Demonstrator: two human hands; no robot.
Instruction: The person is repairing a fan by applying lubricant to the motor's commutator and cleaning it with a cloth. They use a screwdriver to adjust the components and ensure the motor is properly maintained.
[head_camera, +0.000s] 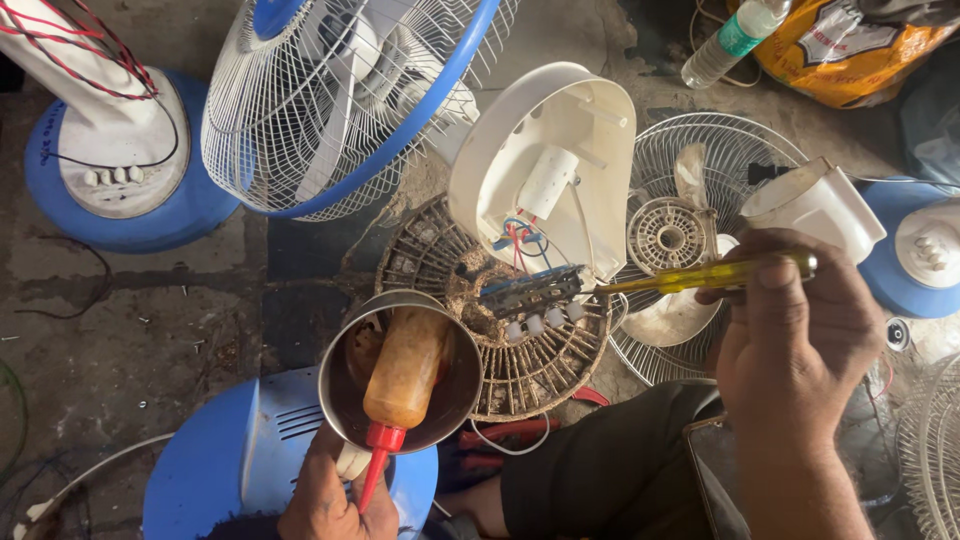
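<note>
Both hands busy: right hand (795, 340) closed round a yellow-handled screwdriver (700, 276), tip reaching left to the small switch board (530, 292) w/ its row of white push-buttons (545, 322), which hangs by red/blue wires (516, 238) just below the opened white fan housing (545, 165). Left hand (335, 495) gripping a steel cup (400, 370) from below, w/ an orange squeeze bottle (403, 372), red nozzle pointing down, lying across the cup's mouth; can't tell if fingers pinch the nozzle too. Board sits over a dusty round grille (500, 330) on the floor, betw. cup and housing. Judging by this, step in hand looks like working the board w/ the driver tip, so: keep the shaft in line w/ the screw or clip, not slanted, or it'll slip onto the wires. Board is loose & dangling, so it prob. needs bracing against the grille or housing; left hand is occupied, so cup would do better set down first. Bottle looks unstable on the rim, tilt = spill risk. Blue-rimmed fan (340, 100) and other fan parts crowd in close, little elbow room.
</note>
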